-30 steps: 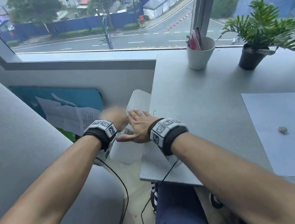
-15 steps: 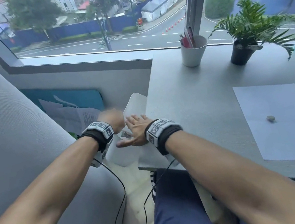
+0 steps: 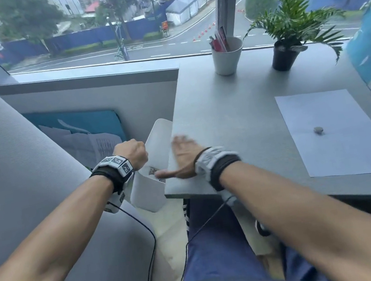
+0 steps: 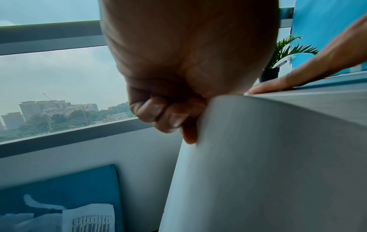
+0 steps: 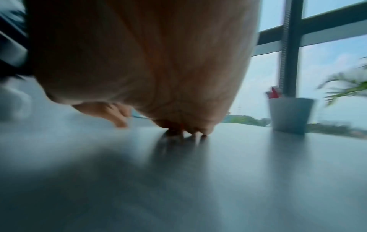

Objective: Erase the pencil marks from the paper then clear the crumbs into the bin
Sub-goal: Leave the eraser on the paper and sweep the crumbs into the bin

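Left hand (image 3: 132, 153) gripping bin (image 3: 150, 190) rim — right hand (image 3: 183, 157) flat on desk (image 3: 235, 107)

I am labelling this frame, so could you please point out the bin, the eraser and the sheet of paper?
bin (image 3: 148, 196): head view, on its white front wall beside the desk edge.
eraser (image 3: 318, 129): head view, on the small grey lump's top.
sheet of paper (image 3: 352, 144): head view, on a bare part below the eraser.
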`<state>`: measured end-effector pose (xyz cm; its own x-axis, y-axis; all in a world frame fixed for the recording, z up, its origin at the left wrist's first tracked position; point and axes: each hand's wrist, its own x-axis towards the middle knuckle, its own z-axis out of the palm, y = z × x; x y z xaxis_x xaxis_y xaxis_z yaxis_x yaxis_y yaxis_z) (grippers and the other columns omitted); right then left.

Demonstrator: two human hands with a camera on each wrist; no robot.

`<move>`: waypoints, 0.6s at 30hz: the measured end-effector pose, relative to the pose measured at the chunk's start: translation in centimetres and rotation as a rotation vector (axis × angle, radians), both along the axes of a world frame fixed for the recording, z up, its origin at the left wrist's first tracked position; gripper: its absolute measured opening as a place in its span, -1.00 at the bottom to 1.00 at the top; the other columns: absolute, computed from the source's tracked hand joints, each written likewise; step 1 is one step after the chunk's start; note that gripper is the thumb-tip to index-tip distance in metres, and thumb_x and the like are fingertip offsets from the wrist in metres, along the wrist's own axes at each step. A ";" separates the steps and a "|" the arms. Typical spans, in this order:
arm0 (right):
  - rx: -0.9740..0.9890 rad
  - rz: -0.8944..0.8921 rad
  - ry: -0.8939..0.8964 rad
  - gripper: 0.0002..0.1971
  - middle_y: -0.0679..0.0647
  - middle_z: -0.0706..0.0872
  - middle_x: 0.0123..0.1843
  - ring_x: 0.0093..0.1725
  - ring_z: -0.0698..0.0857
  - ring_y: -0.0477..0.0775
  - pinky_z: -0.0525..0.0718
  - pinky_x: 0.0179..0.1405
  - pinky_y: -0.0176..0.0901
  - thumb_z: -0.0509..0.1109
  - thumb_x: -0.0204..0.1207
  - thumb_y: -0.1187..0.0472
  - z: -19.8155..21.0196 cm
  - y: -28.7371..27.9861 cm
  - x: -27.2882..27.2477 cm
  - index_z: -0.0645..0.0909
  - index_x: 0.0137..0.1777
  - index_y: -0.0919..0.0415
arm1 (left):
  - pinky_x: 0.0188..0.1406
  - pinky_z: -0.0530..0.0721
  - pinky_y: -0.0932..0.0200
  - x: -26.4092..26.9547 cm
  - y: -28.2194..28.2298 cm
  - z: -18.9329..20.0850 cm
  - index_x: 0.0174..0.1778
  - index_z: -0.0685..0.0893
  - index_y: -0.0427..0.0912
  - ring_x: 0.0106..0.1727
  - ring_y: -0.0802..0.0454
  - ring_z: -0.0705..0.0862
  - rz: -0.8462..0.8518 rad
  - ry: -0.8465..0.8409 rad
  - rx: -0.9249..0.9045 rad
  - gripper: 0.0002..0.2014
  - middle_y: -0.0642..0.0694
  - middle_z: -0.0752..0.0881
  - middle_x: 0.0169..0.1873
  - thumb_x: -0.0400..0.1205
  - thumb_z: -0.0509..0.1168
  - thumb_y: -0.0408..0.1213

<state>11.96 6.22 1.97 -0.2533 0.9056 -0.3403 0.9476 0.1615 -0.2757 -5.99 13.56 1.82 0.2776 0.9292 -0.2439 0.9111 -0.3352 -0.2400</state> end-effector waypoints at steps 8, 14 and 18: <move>0.015 -0.012 0.049 0.14 0.30 -0.18 0.75 0.74 -0.14 0.25 -0.11 0.72 0.15 0.04 0.47 -0.53 0.8 -0.2 -1.0 -0.18 0.71 0.39 | 0.05 0.65 -0.03 -2.5 -1.1 -0.3 0.03 0.75 -0.29 0.11 -0.32 0.73 0.059 -0.049 0.006 -0.71 -0.32 0.76 0.11 0.66 0.16 -0.23; -0.091 -0.165 -0.157 0.34 0.22 -0.39 0.72 0.70 -0.36 0.35 -0.27 0.69 0.25 0.00 0.21 -0.73 -0.6 -0.3 1.3 -0.32 0.71 0.27 | 0.05 0.66 -0.04 -2.8 -1.4 -0.9 0.07 0.74 -0.30 0.11 -0.34 0.73 0.049 -0.067 -0.003 -0.69 -0.34 0.74 0.13 0.67 0.13 -0.23; -0.109 0.258 -0.144 0.22 0.12 0.04 0.76 0.73 -0.04 0.25 -0.16 0.68 0.29 -0.05 0.24 -0.72 -1.0 -1.7 -7.9 0.06 0.72 0.19 | 0.08 0.65 -0.05 -2.9 -1.2 -1.3 0.07 0.74 -0.31 0.13 -0.33 0.73 0.046 -0.087 0.002 -0.67 -0.35 0.74 0.15 0.68 0.12 -0.22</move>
